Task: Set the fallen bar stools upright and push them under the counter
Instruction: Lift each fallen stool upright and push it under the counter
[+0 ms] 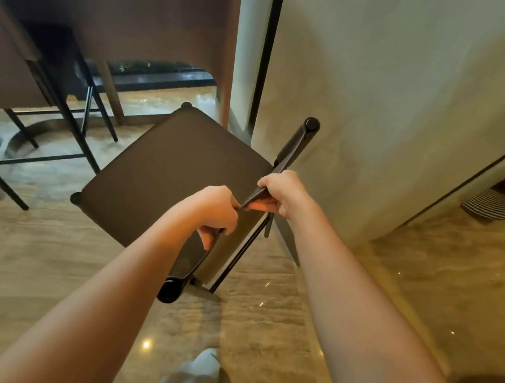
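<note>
From the head camera, both bare forearms reach forward and down to a dark brown bar stool with a flat square seat and black metal frame, which is tipped at an angle over the glossy beige marble floor. The left hand is curled closed around the thin black backrest bar of the stool, and just beyond it to the right, the right hand is closed on the same bar, a little higher. The seat spreads out ahead and left of the hands.

Farther left of the left hand, a second brown stool with thin black legs stands partly beneath the brown wooden counter. Right of the right hand rises a pale grey wall.
</note>
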